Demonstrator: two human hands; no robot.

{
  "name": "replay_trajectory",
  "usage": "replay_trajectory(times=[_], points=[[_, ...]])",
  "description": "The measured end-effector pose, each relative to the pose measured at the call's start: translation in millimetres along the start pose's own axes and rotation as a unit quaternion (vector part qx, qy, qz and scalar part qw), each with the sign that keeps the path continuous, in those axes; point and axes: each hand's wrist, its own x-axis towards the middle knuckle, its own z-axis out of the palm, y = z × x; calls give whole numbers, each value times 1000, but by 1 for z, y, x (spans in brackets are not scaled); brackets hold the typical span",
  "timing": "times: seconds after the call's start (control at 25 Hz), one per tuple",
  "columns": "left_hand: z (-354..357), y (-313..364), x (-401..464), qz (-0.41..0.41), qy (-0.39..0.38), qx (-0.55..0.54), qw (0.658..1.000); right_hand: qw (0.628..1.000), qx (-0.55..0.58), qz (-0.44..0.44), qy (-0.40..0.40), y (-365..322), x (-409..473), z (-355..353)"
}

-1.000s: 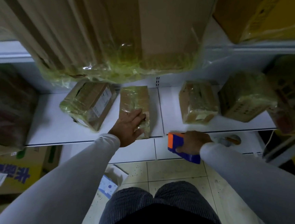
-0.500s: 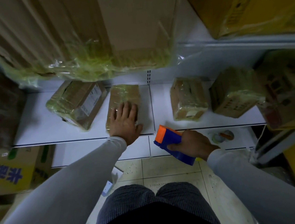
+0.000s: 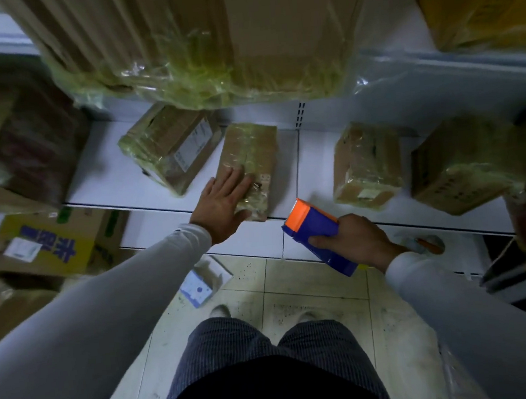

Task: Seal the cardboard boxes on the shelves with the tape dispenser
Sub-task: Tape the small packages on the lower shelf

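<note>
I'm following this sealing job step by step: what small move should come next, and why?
Probably bring the tape dispenser up and left onto the narrow box. The left hand lies flat on that box, steadying it, while the right hand grips the dispenser just off the shelf edge, not yet touching any box.

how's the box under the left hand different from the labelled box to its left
The narrow box lies nearly square to the shelf edge; the labelled box sits turned at an angle. The left hand rests flat on the narrow box; nothing touches the labelled box. The labelled box shows a white label and looks bulkier; I see no such label on the narrow one. Both are brown cardboard under glossy tape.
</note>
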Motion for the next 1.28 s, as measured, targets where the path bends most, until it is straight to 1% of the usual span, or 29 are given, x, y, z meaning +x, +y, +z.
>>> replay_trajectory(times=[0.12,0.28,0.32,0.4,0.44,0.52,0.6,0.64,0.72,0.8,0.84,0.96,1.08,1.2,1.28], points=[[0,10,20,-8,-1,-28,1000,1000,17,-10,-13,1,-6,0],[-10,30,62,-19,-46,-40,998,999,36,-4,14,6,-16,-4],[-14,32,66,-15,-44,-46,998,999,39,3,20,4,-17,-5],[-21,25,64,7,4,-59,998,999,37,24,29,-2,-18,-5],[-27,12,60,13,33,-55,998,998,36,36,33,-8,-18,-3],[-44,-33,54,-4,75,-14,997,997,40,50,44,-29,-18,8],[-63,-88,48,-36,84,43,995,995,60,55,59,-59,-17,22],[-71,-115,44,-51,70,53,995,994,70,59,64,-76,-18,31],[-77,-156,30,-72,2,47,996,993,76,61,59,-108,-22,53],[-75,-178,20,-78,-54,33,995,992,88,77,54,-137,-30,75],[-73,-183,18,-78,-64,17,995,990,98,88,54,-149,-35,85],[-71,-183,19,-82,-61,-21,994,988,102,107,46,-173,-56,104],[-71,-182,20,-96,-20,-25,995,984,130,111,51,-173,-82,108],[-73,-189,18,-64,-30,13,997,984,132,105,51,-168,-92,100],[-79,-193,13,-56,-37,3,998,985,131,100,49,-168,-84,90]])
